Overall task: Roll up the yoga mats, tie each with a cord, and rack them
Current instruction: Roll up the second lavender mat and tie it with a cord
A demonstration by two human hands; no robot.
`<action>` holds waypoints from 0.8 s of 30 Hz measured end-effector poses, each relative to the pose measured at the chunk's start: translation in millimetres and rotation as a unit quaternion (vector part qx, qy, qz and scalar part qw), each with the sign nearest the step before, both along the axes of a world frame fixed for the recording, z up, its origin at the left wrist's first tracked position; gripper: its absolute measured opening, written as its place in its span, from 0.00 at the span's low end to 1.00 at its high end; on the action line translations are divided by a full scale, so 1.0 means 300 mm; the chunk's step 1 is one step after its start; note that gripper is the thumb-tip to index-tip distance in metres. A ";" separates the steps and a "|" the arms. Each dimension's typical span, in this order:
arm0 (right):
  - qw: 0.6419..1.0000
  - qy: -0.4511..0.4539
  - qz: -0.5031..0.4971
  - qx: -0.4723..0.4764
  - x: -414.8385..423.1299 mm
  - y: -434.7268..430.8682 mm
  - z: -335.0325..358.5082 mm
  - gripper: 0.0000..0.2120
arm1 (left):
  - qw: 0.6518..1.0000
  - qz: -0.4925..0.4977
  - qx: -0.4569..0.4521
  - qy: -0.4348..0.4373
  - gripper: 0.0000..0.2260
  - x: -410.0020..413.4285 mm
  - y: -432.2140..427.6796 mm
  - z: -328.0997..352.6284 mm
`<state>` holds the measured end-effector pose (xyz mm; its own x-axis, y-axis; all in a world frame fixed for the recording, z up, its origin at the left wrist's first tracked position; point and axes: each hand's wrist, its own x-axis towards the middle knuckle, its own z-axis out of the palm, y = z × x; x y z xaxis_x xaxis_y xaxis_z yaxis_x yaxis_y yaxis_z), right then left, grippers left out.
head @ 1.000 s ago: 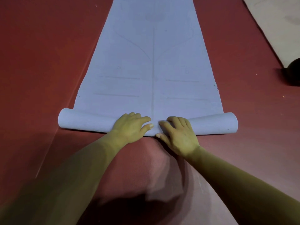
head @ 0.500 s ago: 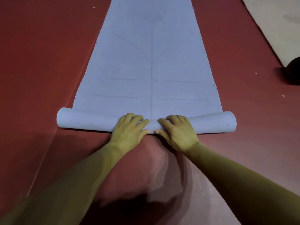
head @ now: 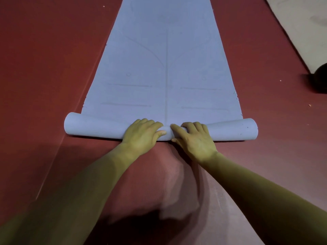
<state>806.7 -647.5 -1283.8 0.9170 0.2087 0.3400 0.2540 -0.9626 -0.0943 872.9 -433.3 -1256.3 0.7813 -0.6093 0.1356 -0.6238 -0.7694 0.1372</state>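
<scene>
So that the pale blue foam yoga mat winds tight, left hand and right hand curl side by side round its roll.

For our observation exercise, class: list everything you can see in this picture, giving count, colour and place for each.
blue yoga mat: one, light blue, on the floor ahead, near end rolled up
floor matting: one, dark red, under everything
second mat: one, beige, flat, top right corner
dark round object: one, black, right edge; kind unclear
left hand: one, on the roll's middle, fingers curled over it
right hand: one, beside the left hand, fingers curled over the roll
</scene>
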 end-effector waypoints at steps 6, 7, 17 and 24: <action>1.000 0.008 0.016 -0.004 -0.048 -0.002 0.024 0.20 | 0.997 -0.004 0.008 0.072 0.18 -0.031 0.012 0.037; 1.000 0.011 0.022 -0.004 -0.053 -0.003 0.029 0.21 | 0.997 0.001 0.012 0.077 0.19 -0.039 0.012 0.040; 0.999 0.001 0.023 0.037 -0.089 0.007 -0.009 0.27 | 0.976 0.029 0.057 0.207 0.19 0.010 0.000 0.053; 0.999 0.011 0.005 0.039 -0.058 0.008 -0.007 0.25 | 0.997 -0.010 -0.023 -0.077 0.24 -0.052 0.030 -0.032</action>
